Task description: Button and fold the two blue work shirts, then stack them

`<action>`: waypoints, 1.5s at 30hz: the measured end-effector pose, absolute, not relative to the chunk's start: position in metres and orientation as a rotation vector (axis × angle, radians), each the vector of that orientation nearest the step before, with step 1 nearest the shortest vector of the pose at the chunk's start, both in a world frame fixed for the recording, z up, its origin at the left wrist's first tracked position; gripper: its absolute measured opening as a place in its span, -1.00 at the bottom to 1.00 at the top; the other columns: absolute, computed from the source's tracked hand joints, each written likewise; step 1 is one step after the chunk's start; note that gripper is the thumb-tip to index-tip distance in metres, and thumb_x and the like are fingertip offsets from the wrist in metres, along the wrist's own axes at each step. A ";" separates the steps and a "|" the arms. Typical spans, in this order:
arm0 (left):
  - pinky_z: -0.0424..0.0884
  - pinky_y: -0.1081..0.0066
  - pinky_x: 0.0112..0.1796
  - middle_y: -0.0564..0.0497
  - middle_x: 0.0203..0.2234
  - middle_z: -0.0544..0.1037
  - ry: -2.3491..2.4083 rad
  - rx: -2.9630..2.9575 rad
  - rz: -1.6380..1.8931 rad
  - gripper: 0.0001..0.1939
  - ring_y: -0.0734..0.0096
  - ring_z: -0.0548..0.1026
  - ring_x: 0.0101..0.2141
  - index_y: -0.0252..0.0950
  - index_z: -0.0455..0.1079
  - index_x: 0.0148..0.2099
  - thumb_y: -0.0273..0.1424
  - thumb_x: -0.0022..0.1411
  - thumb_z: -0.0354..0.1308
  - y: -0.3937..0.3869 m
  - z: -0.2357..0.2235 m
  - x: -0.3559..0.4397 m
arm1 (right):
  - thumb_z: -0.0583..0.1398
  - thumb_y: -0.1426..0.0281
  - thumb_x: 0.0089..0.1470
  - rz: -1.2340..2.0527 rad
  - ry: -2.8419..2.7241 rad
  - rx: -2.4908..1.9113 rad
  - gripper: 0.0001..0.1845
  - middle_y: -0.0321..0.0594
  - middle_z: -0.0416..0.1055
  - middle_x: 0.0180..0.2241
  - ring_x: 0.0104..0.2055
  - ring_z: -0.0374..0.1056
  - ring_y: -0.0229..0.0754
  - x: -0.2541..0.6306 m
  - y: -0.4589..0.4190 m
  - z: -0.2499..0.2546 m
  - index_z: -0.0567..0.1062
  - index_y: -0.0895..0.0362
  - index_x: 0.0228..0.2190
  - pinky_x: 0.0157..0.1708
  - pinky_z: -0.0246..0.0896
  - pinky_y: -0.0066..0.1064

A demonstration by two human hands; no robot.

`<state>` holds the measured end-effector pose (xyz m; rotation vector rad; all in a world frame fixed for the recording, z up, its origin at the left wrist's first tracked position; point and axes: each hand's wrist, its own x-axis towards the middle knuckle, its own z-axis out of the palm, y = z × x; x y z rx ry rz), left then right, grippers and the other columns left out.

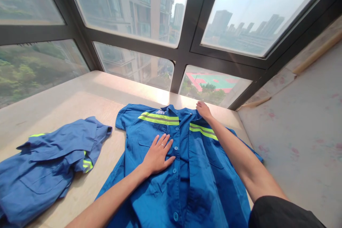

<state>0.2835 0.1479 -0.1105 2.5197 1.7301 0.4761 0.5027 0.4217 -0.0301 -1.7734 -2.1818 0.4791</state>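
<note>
Pressing a blue shirt (167, 189), spread unbuttoned at six o'clock on a pale windowsill (103, 94), with a flat, open left hand (159, 154); gripping its collar (197, 116) between three and four o'clock with a closed right hand (203, 109). At eight o'clock, a crumpled second shirt (44, 171).

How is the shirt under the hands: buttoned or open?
Open: the shirt gapes down the front, its buttons showing unfastened.

Beyond a dark window frame (183, 51) stand hazy towers (221, 21); right, a pink-flowered wall (299, 124).
</note>
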 end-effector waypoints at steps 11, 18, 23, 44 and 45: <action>-0.08 -0.06 0.32 -0.20 0.38 0.09 1.734 2.524 0.423 -0.27 0.00 0.03 0.37 -0.32 0.14 0.41 0.04 0.39 -0.10 0.148 -0.107 0.284 | 0.24 0.54 -0.23 0.628 -2.751 -1.634 0.08 0.07 -0.10 0.40 0.45 -0.18 0.09 0.564 0.401 -0.029 0.08 0.22 0.36 0.36 -0.11 -0.17; -0.05 -0.07 0.32 -0.19 0.38 0.10 1.727 2.526 0.460 -0.27 -0.02 0.03 0.37 -0.31 0.14 0.41 0.04 0.39 -0.09 0.148 -0.110 0.283 | 0.30 0.42 -0.04 0.421 -2.711 -1.862 -0.37 -0.01 0.42 0.10 0.14 0.35 0.08 0.536 0.399 -0.021 0.43 0.13 0.12 0.07 0.25 -0.27; -0.09 -0.07 0.32 -0.19 0.38 0.10 1.725 2.516 0.479 -0.28 0.00 0.03 0.37 -0.28 0.14 0.41 0.03 0.38 -0.07 0.149 -0.111 0.283 | 0.07 0.37 0.25 0.097 -2.454 -2.010 -0.53 0.27 0.42 0.00 0.08 0.36 0.23 0.523 0.395 -0.024 0.27 0.25 0.16 -0.02 0.24 -0.10; -0.08 -0.06 0.32 -0.20 0.36 0.15 1.720 2.532 0.511 -0.29 0.00 0.05 0.36 -0.32 0.20 0.38 0.04 0.39 -0.09 0.153 -0.114 0.283 | 0.01 0.61 -0.01 0.116 -2.226 -1.647 -0.24 0.06 0.21 0.26 0.33 0.10 -0.03 0.630 0.297 -0.066 0.19 0.26 0.27 0.34 -0.05 -0.17; -0.07 -0.06 0.32 -0.20 0.36 0.15 1.722 2.534 0.506 -0.28 0.00 0.05 0.36 -0.32 0.20 0.38 0.04 0.39 -0.09 0.153 -0.113 0.283 | 0.03 0.59 0.01 0.079 -2.162 -1.765 -0.25 0.10 0.18 0.27 0.34 0.08 0.03 0.642 0.301 -0.065 0.18 0.28 0.28 0.34 -0.05 -0.15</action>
